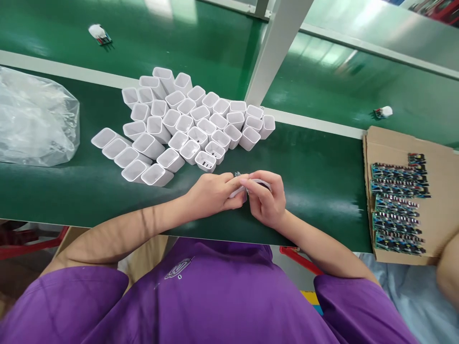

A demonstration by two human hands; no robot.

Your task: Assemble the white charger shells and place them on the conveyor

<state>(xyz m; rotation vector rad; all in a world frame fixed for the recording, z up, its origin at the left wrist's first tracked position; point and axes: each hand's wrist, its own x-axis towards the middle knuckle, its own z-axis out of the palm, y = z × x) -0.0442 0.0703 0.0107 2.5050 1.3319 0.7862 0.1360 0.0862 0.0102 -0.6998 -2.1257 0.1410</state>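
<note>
My left hand point(211, 195) is closed around a white plastic housing point(238, 192), held just above the front part of the green table. My right hand point(268, 199) is closed on its other side, with the fingertips of both hands meeting over it. A pale rim and a dark patch show under the right fingers; what lies inside is mostly hidden. Small metallic bits point(237, 174) stick up by the left fingertips, too small to name. Beyond my hands stands a cluster of white open-topped housings point(186, 123). The nearest one point(205, 162) shows dark slots in its bottom.
A clear plastic bag point(38, 117) lies at the left. On the right, cardboard point(439, 191) carries rows of small circuit boards point(398, 208). Two small white-and-green parts point(97, 32) point(383, 112) lie farther back. A white post point(278, 52) rises behind the housings. Another person's arm point(449, 270) shows at the right edge.
</note>
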